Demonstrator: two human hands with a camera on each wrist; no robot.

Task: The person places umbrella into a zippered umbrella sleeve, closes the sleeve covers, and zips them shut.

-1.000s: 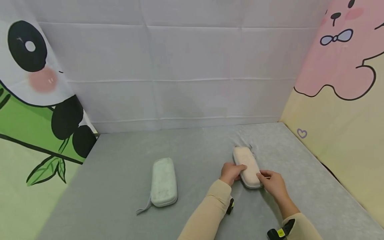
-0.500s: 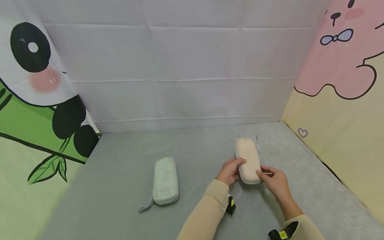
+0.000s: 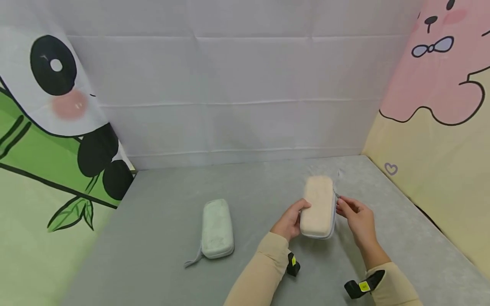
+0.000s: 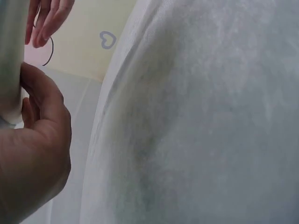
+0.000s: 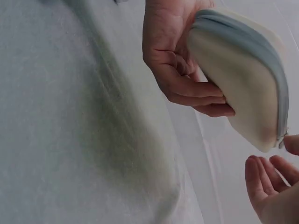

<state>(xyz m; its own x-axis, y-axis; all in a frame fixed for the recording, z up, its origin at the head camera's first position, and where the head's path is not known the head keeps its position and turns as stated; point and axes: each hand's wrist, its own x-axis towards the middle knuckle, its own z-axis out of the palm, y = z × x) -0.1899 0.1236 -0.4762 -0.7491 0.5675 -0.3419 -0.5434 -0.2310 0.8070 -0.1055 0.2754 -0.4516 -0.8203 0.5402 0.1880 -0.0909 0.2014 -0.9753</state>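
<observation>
My left hand (image 3: 289, 221) grips a cream zippered case (image 3: 317, 206) by its left side, thumb on top and fingers underneath. The case is held up off the grey table, its long side pointing away from me. A grey-blue zipper band (image 5: 252, 39) runs round its edge in the right wrist view. At the case's right side my right hand (image 3: 357, 216) pinches the small zipper pull (image 5: 281, 140) between thumb and finger. To the left, a pale green zippered case (image 3: 217, 229) lies flat with a grey strap (image 3: 194, 259) at its near left corner.
The grey cloth-covered table (image 3: 164, 204) meets a white sheet wall (image 3: 245, 85) at the back. A panda print (image 3: 53, 93) stands along the left, a pink and yellow printed panel (image 3: 432, 148) along the right.
The cream case has risen off the table and turned more upright in the head view. My right hand has left its near right side and moved up to the zipper pull.
</observation>
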